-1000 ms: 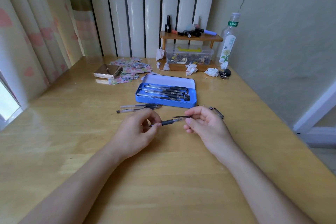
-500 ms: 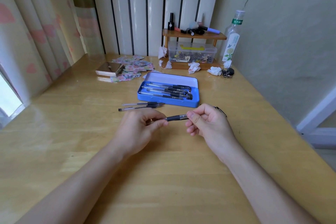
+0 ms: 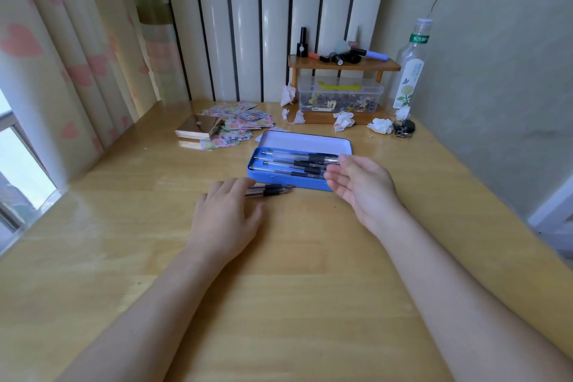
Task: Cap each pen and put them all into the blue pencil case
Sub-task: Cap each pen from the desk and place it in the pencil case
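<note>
The blue pencil case [image 3: 286, 182] lies open mid-table with several capped black pens [image 3: 294, 163] lined up inside it. My right hand [image 3: 362, 189] hovers at the case's right end with its fingers spread and palm turned left. Its thumb tip is next to the cap end of the rearmost pen, and it holds nothing. My left hand [image 3: 226, 217] rests palm down on the table, fingertips over the left ends of two uncapped pens [image 3: 273, 190] that lie just in front of the case.
Behind the case are scattered stickers [image 3: 238, 124], a gold box [image 3: 198, 130], crumpled tissues [image 3: 344, 121], keys [image 3: 404, 129], a wooden shelf [image 3: 341, 65] over a clear plastic box [image 3: 339, 96], and a bottle [image 3: 409, 71]. A wall runs along the right.
The pen that both hands held is no longer in them. My right hand has moved forward to the case and opened; my left hand has gone flat onto the two loose pens.
</note>
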